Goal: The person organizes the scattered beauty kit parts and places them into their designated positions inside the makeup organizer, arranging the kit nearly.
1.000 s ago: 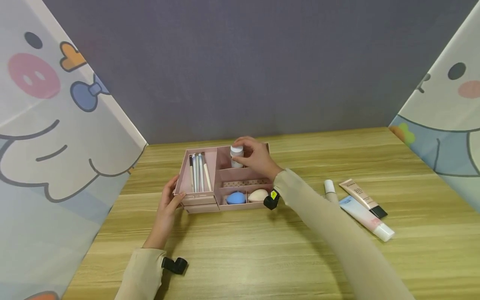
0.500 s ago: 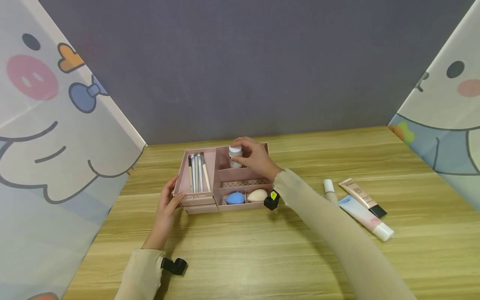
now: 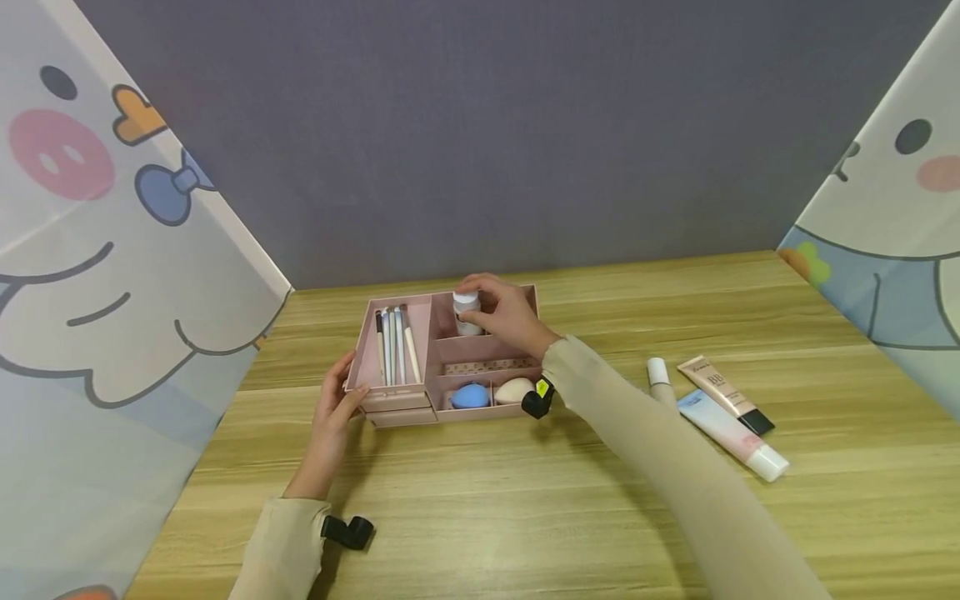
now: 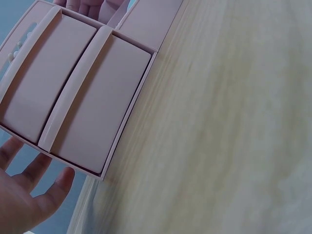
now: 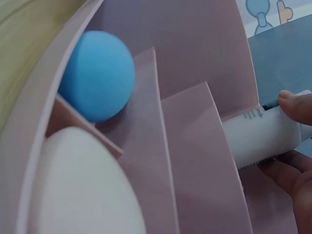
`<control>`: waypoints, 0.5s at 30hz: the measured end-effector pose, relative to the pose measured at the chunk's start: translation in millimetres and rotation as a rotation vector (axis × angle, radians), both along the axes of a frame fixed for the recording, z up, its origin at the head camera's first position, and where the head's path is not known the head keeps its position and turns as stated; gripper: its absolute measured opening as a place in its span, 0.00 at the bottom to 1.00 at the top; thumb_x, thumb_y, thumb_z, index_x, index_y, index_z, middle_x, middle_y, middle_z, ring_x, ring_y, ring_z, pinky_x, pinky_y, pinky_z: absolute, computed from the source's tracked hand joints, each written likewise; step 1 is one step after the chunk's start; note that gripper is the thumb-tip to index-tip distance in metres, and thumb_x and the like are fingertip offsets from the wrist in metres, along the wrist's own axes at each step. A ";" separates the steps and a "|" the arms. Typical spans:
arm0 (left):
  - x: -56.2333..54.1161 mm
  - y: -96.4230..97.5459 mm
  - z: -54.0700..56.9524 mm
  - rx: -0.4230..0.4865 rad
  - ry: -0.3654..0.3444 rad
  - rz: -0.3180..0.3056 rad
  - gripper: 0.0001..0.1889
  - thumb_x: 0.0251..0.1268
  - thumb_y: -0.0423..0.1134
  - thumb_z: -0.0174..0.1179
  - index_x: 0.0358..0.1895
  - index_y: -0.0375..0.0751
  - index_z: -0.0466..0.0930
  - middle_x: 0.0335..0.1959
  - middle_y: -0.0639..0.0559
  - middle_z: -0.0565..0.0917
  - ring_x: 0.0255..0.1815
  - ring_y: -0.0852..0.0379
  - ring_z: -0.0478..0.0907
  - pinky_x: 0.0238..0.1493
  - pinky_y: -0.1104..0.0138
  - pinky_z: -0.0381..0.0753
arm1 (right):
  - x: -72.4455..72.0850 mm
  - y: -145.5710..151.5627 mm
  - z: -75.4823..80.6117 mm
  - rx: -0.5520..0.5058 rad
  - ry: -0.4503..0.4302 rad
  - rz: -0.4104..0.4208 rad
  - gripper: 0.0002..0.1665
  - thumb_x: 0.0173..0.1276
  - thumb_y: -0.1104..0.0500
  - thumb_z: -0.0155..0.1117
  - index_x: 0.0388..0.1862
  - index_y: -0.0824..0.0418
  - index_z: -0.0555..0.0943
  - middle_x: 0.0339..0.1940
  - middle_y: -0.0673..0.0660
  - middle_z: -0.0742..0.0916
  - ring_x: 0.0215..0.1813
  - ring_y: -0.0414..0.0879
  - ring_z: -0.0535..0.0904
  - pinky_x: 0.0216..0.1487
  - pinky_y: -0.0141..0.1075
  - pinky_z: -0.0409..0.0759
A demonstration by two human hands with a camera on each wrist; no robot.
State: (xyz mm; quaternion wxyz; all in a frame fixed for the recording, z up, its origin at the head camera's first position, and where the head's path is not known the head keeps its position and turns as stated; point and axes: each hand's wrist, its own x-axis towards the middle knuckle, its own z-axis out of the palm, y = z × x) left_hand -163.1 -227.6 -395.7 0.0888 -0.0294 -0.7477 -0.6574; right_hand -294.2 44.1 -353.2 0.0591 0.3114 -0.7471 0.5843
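A pink makeup organizer stands on the table, two drawer fronts showing in the left wrist view. My left hand holds its front left corner, thumb over the upper edge and fingers along the side. At the back compartment, my right hand pinches a white bottle between thumb and fingers. The bottle's lower end is hidden behind a divider in the right wrist view. Several makeup brushes lie in the left tray. A blue makeup sponge and a cream one fill the front compartments.
Right of the organizer lie a BB cream tube, a blue-and-pink tube with a white cap, and a white-capped small bottle, partly covered by the right sleeve. A grey panel stands behind the wooden table.
My right hand and the white bottle have shifted slightly left within the back compartment. The left hand keeps its hold on the organizer.
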 end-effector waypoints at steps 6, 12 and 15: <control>-0.2 -0.1 -0.1 0.017 0.009 -0.001 0.28 0.76 0.32 0.45 0.76 0.37 0.54 0.63 0.50 0.65 0.53 0.61 0.69 0.46 0.71 0.73 | -1.5 -5.9 2.1 -0.031 -0.024 0.002 0.19 0.61 0.75 0.68 0.52 0.70 0.81 0.60 0.65 0.79 0.53 0.59 0.82 0.52 0.44 0.81; -0.2 0.7 0.3 0.017 0.006 -0.010 0.28 0.76 0.33 0.45 0.76 0.38 0.54 0.63 0.49 0.64 0.54 0.61 0.69 0.47 0.71 0.73 | -3.1 -11.9 0.7 -0.044 -0.072 0.023 0.18 0.63 0.77 0.65 0.52 0.70 0.81 0.60 0.63 0.79 0.54 0.58 0.81 0.53 0.46 0.80; -0.1 1.1 0.4 0.022 -0.002 -0.007 0.28 0.77 0.33 0.45 0.76 0.38 0.53 0.63 0.50 0.64 0.54 0.61 0.68 0.47 0.71 0.72 | -3.7 -14.7 0.6 -0.048 -0.083 0.040 0.18 0.63 0.78 0.64 0.52 0.70 0.81 0.60 0.62 0.79 0.55 0.59 0.80 0.55 0.47 0.79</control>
